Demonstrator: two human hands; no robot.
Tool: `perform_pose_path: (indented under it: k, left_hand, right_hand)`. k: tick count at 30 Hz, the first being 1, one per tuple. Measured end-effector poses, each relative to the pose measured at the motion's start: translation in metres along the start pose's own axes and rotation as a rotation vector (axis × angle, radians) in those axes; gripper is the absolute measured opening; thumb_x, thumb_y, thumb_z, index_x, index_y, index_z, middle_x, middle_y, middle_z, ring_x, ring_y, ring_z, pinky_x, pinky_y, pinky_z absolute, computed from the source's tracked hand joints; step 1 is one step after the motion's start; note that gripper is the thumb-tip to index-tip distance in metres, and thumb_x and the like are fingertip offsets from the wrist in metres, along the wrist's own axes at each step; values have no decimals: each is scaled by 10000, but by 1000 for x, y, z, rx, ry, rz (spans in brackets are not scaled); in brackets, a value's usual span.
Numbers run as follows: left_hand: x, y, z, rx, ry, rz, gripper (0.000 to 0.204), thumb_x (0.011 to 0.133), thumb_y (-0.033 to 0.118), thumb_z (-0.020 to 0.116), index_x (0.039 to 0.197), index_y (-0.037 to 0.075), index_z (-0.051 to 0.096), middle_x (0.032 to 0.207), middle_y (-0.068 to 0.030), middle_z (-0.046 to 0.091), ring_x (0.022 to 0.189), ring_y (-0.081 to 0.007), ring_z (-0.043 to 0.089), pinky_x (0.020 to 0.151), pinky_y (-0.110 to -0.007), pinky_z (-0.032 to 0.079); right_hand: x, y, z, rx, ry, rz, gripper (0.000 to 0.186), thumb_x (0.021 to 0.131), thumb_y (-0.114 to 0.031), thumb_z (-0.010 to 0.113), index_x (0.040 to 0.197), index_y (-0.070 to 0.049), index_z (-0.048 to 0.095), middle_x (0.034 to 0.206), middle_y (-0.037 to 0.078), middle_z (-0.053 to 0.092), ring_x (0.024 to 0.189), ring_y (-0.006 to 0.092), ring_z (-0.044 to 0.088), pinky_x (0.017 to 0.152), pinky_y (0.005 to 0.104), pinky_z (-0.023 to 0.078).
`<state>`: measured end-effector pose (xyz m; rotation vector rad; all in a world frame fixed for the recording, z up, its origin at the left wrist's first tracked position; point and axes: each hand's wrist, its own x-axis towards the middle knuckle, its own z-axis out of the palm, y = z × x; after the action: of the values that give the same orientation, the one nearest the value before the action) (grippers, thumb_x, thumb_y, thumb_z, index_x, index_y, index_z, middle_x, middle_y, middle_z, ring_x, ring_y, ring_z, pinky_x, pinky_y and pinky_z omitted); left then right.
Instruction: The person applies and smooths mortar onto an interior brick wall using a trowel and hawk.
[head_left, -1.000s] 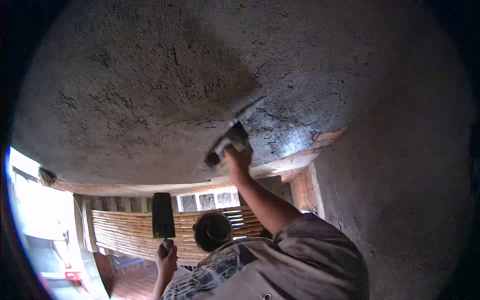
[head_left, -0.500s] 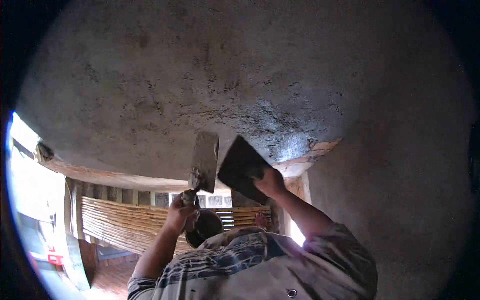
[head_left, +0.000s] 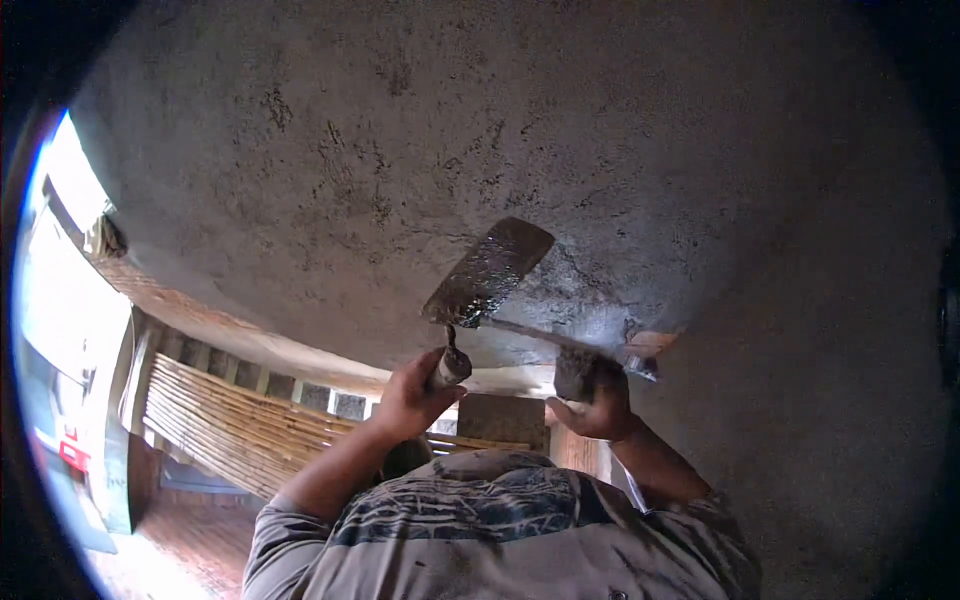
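Observation:
My left hand grips the handle of a trowel, its long rectangular blade tilted up to the right and coated with glistening dark material. My right hand is closed on a plastering float, seen nearly edge-on just right of the trowel blade, its grip caked grey. Both tools are in front of a rough grey plastered surface, which has darker pitted patches and a bright sheen near the float. Whether either blade touches the surface I cannot tell.
Bamboo slatted staging lies at the lower left, with part of a dark bucket behind my left forearm. A bright opening with a red object is at far left. A plain plastered wall bounds the right.
My left hand has risen rightward, turning the trowel from upright to slanted. My right hand, higher a second ago, has moved down and right, its float now seen edge-on. The view has shifted.

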<state>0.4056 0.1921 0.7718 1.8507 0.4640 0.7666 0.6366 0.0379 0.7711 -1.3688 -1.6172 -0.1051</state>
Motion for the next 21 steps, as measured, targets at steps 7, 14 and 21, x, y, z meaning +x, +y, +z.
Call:
perform_pose_path:
  k: [7, 14, 21]
  left_hand:
    - [-1, 30, -9, 604, -29, 28, 441, 703, 137, 677, 1097, 9, 525, 925, -126, 615, 674, -278, 595, 586, -348, 465]
    - [25, 84, -33, 1060, 101, 322, 374, 718, 145, 635, 1070, 55, 550, 931, -114, 602, 721, -252, 598, 614, -345, 460]
    - [71, 96, 8, 1514, -209, 634, 317, 737, 162, 586, 1049, 112, 555, 937, -64, 567, 763, -182, 553, 674, -316, 408]
  right_hand:
    - [-7, 10, 1, -189, -201, -180, 393, 739, -110, 646, 1099, -23, 511, 945, 89, 593, 770, 222, 564, 744, 314, 446]
    - [-25, 82, 5, 194, -142, 221, 260, 809, -106, 579, 1066, -74, 579, 1096, 80, 594, 925, 230, 587, 769, 336, 485]
    - [31, 56, 20, 1628, 82, 559, 297, 892, -123, 482, 1188, -101, 495, 1190, 81, 544, 1056, 234, 540, 923, 385, 446]
